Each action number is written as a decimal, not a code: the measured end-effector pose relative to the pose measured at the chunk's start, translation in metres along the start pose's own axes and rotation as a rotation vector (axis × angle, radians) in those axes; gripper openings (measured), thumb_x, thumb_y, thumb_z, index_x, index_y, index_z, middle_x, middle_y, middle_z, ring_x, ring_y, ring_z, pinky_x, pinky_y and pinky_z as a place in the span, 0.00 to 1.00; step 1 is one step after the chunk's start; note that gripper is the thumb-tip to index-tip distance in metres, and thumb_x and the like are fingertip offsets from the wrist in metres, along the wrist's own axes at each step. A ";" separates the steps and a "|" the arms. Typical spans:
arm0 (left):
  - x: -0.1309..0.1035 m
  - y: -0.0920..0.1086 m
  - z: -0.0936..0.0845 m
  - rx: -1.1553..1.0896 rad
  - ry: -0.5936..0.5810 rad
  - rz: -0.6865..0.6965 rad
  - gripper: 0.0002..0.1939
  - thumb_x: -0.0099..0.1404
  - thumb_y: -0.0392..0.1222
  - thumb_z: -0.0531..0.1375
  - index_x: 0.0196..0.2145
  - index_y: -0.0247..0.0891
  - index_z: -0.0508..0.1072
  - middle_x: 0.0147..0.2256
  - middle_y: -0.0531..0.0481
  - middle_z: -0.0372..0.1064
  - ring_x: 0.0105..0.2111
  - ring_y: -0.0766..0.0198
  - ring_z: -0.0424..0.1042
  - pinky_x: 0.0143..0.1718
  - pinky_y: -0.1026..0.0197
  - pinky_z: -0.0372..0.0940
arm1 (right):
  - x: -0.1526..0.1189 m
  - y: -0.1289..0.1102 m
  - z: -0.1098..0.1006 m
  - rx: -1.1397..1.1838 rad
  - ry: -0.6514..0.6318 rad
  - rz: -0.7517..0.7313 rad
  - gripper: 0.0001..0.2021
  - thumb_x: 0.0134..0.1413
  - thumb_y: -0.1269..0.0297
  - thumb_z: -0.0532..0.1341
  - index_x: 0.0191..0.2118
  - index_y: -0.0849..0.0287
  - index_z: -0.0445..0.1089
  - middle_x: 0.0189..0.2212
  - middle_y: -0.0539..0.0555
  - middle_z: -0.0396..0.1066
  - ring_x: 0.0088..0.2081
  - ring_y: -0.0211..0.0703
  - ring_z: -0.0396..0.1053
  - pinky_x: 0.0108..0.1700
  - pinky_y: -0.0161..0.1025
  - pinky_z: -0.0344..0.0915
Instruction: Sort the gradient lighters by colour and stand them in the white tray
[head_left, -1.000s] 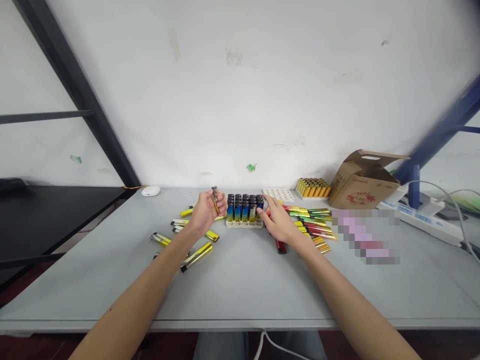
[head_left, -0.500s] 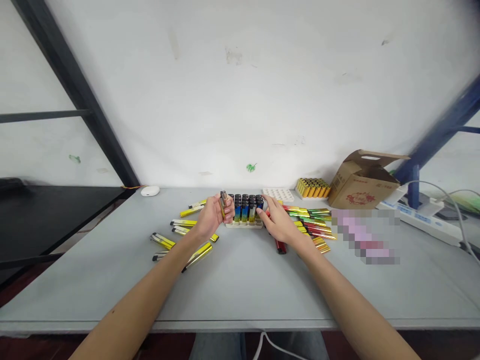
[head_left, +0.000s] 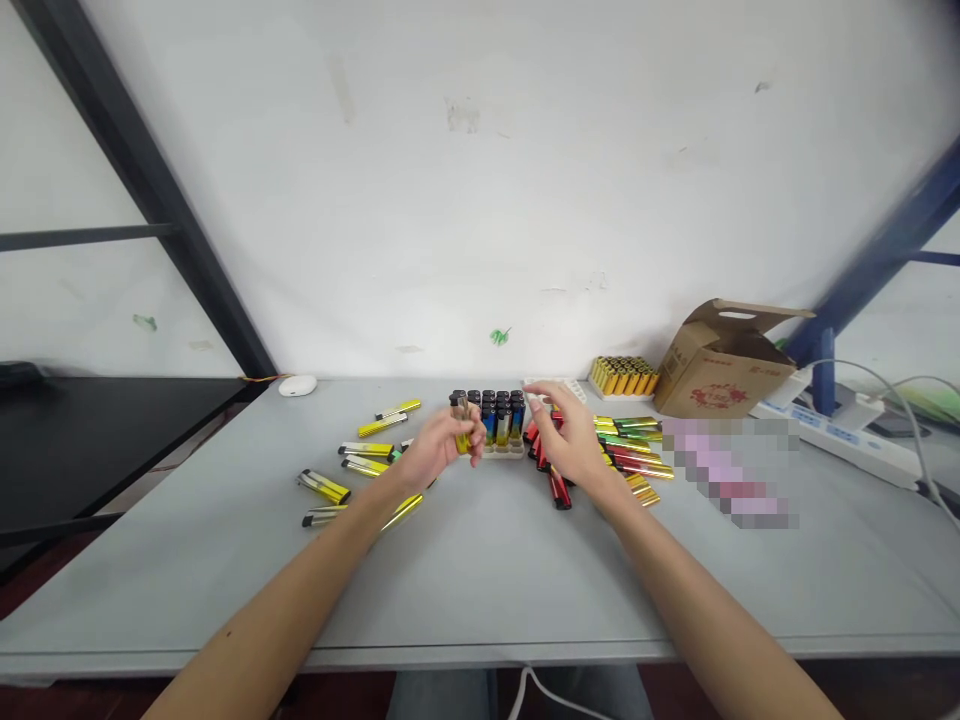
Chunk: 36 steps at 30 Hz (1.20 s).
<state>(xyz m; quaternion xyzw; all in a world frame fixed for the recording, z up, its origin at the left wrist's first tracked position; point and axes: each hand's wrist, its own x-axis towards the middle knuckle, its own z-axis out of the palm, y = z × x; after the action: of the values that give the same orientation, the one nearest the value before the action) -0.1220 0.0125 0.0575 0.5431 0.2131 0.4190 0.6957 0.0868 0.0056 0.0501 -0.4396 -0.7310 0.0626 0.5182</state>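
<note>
My left hand is closed around an upright lighter with a shiny, yellowish body, at the left front of a white rack. Several lighters with black tops and blue-to-yellow or silvery bodies stand upright in the rack. At the rack's right side my right hand is empty, its fingers extended and thumb apart. Beneath and beside it lie red lighters. Loose yellow and silver lighters are scattered left of my left hand, some partly covered by my forearm.
Green, red and gold lighters lie in a pile on the right. Behind them are a tray of gold lighters, an open cardboard box and a power strip. A white case sits at the back left.
My left hand has brought the lighter to the right and slightly down, to the rack's left front. The right hand has shifted slightly right, away from the standing lighters.
</note>
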 end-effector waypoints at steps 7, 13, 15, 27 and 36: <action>-0.002 -0.010 0.007 0.140 -0.185 -0.093 0.08 0.62 0.43 0.60 0.35 0.35 0.73 0.32 0.45 0.71 0.35 0.59 0.71 0.43 0.55 0.64 | -0.002 -0.015 0.004 0.254 -0.093 0.004 0.11 0.56 0.62 0.59 0.44 0.55 0.70 0.42 0.55 0.73 0.43 0.45 0.70 0.45 0.43 0.67; -0.002 -0.016 0.006 0.275 -0.273 -0.136 0.14 0.63 0.48 0.60 0.36 0.35 0.77 0.37 0.40 0.75 0.41 0.55 0.73 0.47 0.52 0.65 | -0.002 -0.022 0.003 0.362 -0.271 0.004 0.10 0.52 0.62 0.63 0.41 0.55 0.73 0.48 0.56 0.70 0.51 0.46 0.68 0.55 0.47 0.63; -0.002 -0.017 0.007 0.317 -0.292 -0.131 0.15 0.64 0.49 0.60 0.38 0.35 0.77 0.39 0.40 0.75 0.42 0.54 0.73 0.48 0.51 0.65 | -0.003 -0.023 0.004 0.387 -0.319 0.040 0.08 0.51 0.62 0.64 0.39 0.55 0.73 0.49 0.57 0.69 0.51 0.47 0.68 0.54 0.48 0.65; 0.000 -0.010 0.003 0.412 -0.017 -0.063 0.20 0.61 0.47 0.62 0.50 0.38 0.69 0.42 0.41 0.75 0.41 0.56 0.75 0.46 0.52 0.67 | 0.011 0.004 -0.009 0.408 -0.064 0.236 0.14 0.53 0.54 0.62 0.41 0.57 0.70 0.48 0.57 0.70 0.40 0.43 0.71 0.43 0.43 0.69; 0.006 0.001 -0.001 0.444 0.342 0.120 0.13 0.59 0.46 0.61 0.38 0.35 0.74 0.30 0.49 0.71 0.24 0.66 0.71 0.28 0.61 0.66 | 0.004 0.018 -0.006 -0.145 -0.174 -0.061 0.07 0.53 0.60 0.62 0.36 0.54 0.74 0.53 0.57 0.64 0.59 0.54 0.56 0.60 0.54 0.54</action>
<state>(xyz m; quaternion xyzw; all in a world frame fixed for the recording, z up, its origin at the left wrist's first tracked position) -0.1196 0.0177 0.0588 0.6153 0.3814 0.4879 0.4878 0.1017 0.0175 0.0457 -0.4466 -0.7888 0.0318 0.4211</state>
